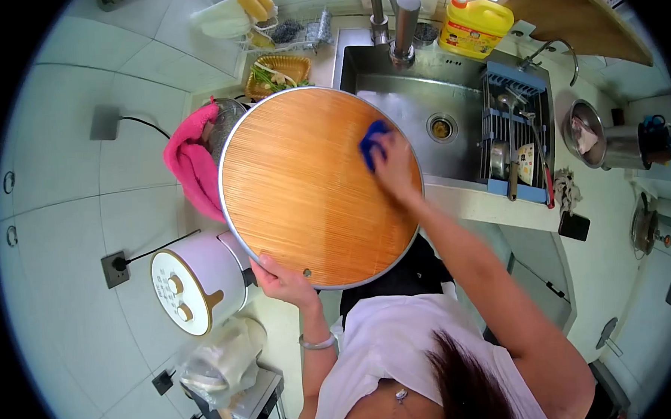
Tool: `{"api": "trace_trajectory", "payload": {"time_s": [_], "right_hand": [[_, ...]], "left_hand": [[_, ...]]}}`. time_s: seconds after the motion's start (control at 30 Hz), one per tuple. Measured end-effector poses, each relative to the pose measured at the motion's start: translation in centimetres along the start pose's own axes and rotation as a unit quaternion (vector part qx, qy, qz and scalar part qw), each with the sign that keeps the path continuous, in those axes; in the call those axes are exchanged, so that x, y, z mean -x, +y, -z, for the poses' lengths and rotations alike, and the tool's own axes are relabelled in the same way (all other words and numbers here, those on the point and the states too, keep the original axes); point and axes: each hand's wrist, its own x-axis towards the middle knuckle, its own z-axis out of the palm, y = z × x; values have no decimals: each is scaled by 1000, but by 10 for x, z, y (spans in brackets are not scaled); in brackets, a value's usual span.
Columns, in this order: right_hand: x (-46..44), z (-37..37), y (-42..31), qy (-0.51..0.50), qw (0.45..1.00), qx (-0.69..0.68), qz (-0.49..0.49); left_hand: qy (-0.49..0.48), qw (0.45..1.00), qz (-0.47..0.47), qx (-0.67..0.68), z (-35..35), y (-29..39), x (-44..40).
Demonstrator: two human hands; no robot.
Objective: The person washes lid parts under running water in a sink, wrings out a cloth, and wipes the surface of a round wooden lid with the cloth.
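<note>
A large round wooden cutting board (297, 181) with a metal rim is tilted up in front of me, its top edge near the sink. My left hand (285, 283) grips its lower left rim, close to a small hole in the wood. Against the right side of the board's face, my right hand (395, 166) presses a blue cloth (372, 142); both are slightly blurred. The upper right part of the board looks damp. What lies behind the board is hidden.
The steel sink (451, 103) with its faucet (405, 27) is beyond the board. A dish rack (519, 189) with utensils hangs in its right side. A yellow detergent jug (476, 27) stands behind. At left are a pink towel (187, 156) and a white rice cooker (204, 283).
</note>
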Motion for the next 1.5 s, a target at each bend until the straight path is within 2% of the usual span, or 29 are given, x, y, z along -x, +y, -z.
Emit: {"api": "trace_trajectory", "payload": {"time_s": [0.1, 0.13, 0.2, 0.23, 0.27, 0.3, 0.33, 0.37, 0.4, 0.47, 0.5, 0.57, 0.6, 0.63, 0.7, 0.73, 0.77, 0.83, 0.9, 1.03, 1.13, 1.17, 1.23, 1.27, 1.3, 1.37, 1.4, 1.43, 1.5], "right_hand": [[69, 40, -84, -143, 970, -169, 104], [68, 42, -84, -145, 969, -171, 103], [66, 52, -75, -218, 941, -206, 155], [58, 38, -47, -155, 965, -186, 105], [37, 38, -28, -79, 993, -61, 55], [19, 31, 2, -39, 994, -74, -64], [11, 26, 8, 45, 991, 55, -110], [19, 23, 9, 42, 992, 54, -108], [26, 24, -7, 9, 998, 26, -52], [47, 35, -59, -94, 991, -78, 49], [61, 44, -94, -164, 970, -154, 93], [77, 50, -138, -251, 918, -238, 193], [69, 41, -142, -260, 908, -255, 205], [50, 29, -141, -268, 898, -272, 219], [7, -1, -121, -168, 952, -209, 151], [-19, -16, -102, -112, 966, -211, 94], [-39, -31, -71, -59, 995, -84, 13], [-62, -31, -46, -6, 995, 0, -104], [-35, -14, -72, -5, 998, -62, 30], [54, 55, -170, -225, 932, -232, 165], [32, 45, -154, -192, 947, -223, 125], [10, 31, -132, -131, 969, -176, 114], [-32, 8, -88, 3, 995, -103, -9], [-40, -3, -74, 24, 997, -44, -64], [-35, -15, -66, 25, 997, -47, -59], [-23, -31, -56, -57, 995, -83, -5], [-9, -30, -74, -60, 996, -42, -50], [-3, -32, -72, -60, 997, -37, -27], [4, -33, -69, -38, 998, -46, 2]], "left_hand": [[-8, 1000, 19, 20, -3, 3, -2], [-12, 998, 39, 43, 0, 1, -2], [-12, 996, 59, 63, 7, -8, -1], [-16, 998, 55, 36, 12, -16, 3], [-19, 998, 53, 10, 17, -20, 7], [-13, 998, 54, 8, 18, -18, 10], [-27, 995, 88, 41, 20, -14, 14], [-42, 989, 120, 75, 21, -12, 15], [-39, 989, 117, 78, 21, -12, 13], [-42, 916, 330, 225, 23, -14, 10], [-39, 916, 329, 226, 26, -14, 9], [-180, 893, 363, 195, 36, -15, 8], [-193, 877, 390, 202, 40, -14, 9], [-191, 878, 388, 203, 45, -13, 13], [-195, 872, 394, 216, 57, -12, 27], [-173, 877, 387, 226, 55, -2, 34], [-172, 878, 385, 227, 59, -1, 39], [-152, 876, 381, 254, 72, -1, 49], [-140, 878, 383, 250, 74, -1, 55], [-116, 858, 402, 298, 84, -10, 63], [-120, 839, 415, 330, 95, -9, 70], [-131, 823, 420, 359, 98, -7, 73], [-150, 809, 440, 359, 98, -13, 85], [-167, 794, 461, 359, 94, -18, 91], [-166, 795, 456, 363, 86, -23, 96], [-234, 830, 398, 314, 72, -34, 102], [-257, 818, 418, 300, 75, -44, 100], [-256, 819, 415, 301, 82, -52, 95], [-336, 862, 330, 188, 105, -66, 80]]}}
